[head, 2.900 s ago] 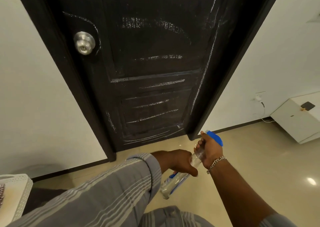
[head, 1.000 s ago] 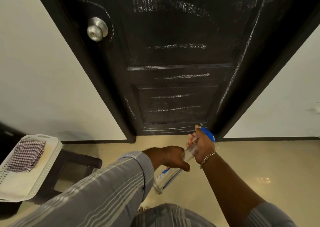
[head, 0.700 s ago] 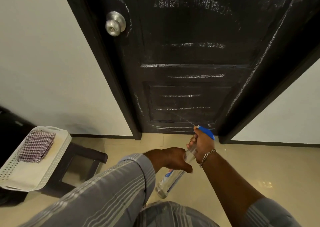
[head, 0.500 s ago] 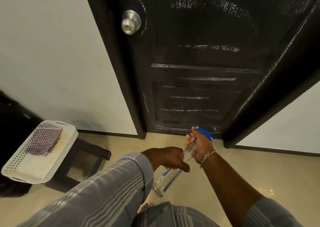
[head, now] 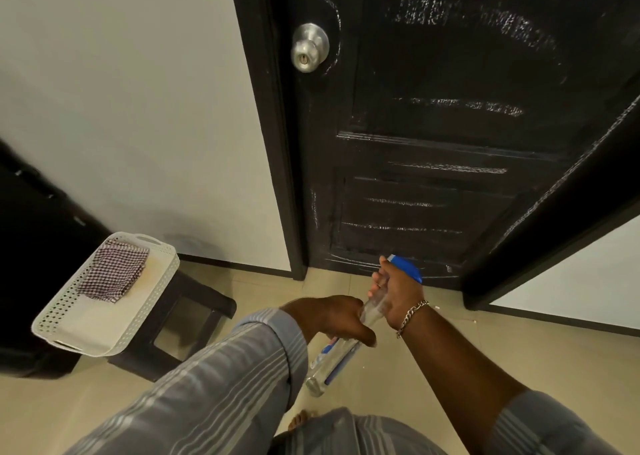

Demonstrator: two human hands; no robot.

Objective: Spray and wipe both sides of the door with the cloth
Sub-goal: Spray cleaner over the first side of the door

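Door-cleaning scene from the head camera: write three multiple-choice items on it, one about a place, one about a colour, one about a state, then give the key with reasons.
1. Where does the checked cloth lie?
A. In the white basket on the dark stool
B. On the floor by the door
C. Over the doorknob

2. What colour is the spray bottle's trigger head?
A. Red
B. Blue
C. Green

3. How is the spray bottle held?
A. By one hand alone
B. By both hands
C. By neither, it stands on the floor

Key: 1 A, the cloth rests inside the white basket atop the dark stool. 2 B, the head of the spray bottle is blue above a clear body. 3 B, the right hand grips the neck by the trigger while the left hand grips the body lower down, nozzle towards the foot of the black door.
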